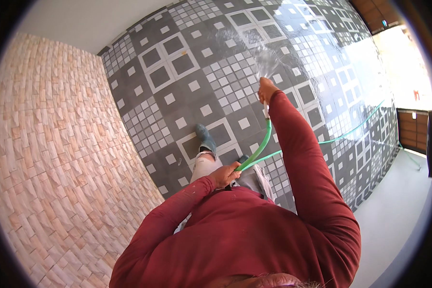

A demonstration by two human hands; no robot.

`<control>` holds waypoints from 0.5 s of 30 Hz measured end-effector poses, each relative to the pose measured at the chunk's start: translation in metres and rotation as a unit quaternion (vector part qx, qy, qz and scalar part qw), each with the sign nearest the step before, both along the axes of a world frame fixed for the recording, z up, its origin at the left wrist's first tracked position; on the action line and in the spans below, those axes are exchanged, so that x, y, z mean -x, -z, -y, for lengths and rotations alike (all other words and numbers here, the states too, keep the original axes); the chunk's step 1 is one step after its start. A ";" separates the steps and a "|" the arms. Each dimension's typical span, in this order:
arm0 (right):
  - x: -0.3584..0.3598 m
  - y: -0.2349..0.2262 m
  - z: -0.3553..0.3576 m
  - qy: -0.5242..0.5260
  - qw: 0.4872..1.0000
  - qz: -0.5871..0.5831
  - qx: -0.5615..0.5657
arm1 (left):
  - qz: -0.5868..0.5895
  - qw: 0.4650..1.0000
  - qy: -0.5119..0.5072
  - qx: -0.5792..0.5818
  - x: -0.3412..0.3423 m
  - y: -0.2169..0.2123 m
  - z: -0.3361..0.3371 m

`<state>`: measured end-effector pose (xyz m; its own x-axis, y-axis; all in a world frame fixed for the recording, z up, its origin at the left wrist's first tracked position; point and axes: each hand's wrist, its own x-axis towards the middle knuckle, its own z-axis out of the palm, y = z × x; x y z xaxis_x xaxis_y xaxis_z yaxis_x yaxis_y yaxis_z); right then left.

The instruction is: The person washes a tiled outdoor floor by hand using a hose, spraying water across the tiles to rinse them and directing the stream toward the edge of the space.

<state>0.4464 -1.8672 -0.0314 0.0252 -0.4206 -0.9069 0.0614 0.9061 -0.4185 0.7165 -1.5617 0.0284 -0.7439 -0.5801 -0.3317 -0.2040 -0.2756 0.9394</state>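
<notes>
A green garden hose point(263, 144) runs between my two hands. My right hand point(266, 90), at the end of an outstretched arm, is closed around the pale end piece of the hose. Water point(265, 60) sprays from there, fanning out ahead over the patterned tile floor point(235, 117). Close to my waist, my left hand point(225, 175) grips the hose lower down, where it bends back on itself. From that bend, the hose trails off to the right across the tiles. What exactly tips the hose is hidden by my fingers.
On the left rises a wall of beige stone-look tiles point(67, 129). Wet, shiny floor spreads ahead and to the right. Brown gate panels point(412, 129) stand at the far right beside a bright opening. My boot point(205, 136) is planted in front of me.
</notes>
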 end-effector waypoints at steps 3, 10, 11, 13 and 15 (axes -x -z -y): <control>-0.057 -0.051 0.015 0.162 0.980 -0.107 -0.042 | -0.021 0.999 -0.019 -0.017 -0.017 0.025 0.017; -0.229 0.000 0.059 0.062 0.993 0.073 -0.072 | -0.086 0.964 -0.217 -0.128 -0.066 0.038 0.022; -0.241 0.041 0.056 0.067 0.977 0.175 -0.102 | -0.071 0.966 -0.194 -0.156 -0.069 0.038 0.023; -0.274 0.125 0.055 0.029 0.916 0.362 -0.172 | -0.076 0.956 -0.214 -0.184 -0.070 0.022 0.029; -0.341 0.208 0.029 -0.003 0.922 0.356 -0.154 | -0.046 0.938 -0.245 -0.239 -0.071 -0.002 0.039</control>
<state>0.7869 -1.8958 -0.2398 0.6614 -0.1432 -0.7362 0.2161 0.9764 0.0042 0.7880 -1.6010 0.0306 -0.4653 -0.6609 -0.5889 0.1335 -0.7100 0.6914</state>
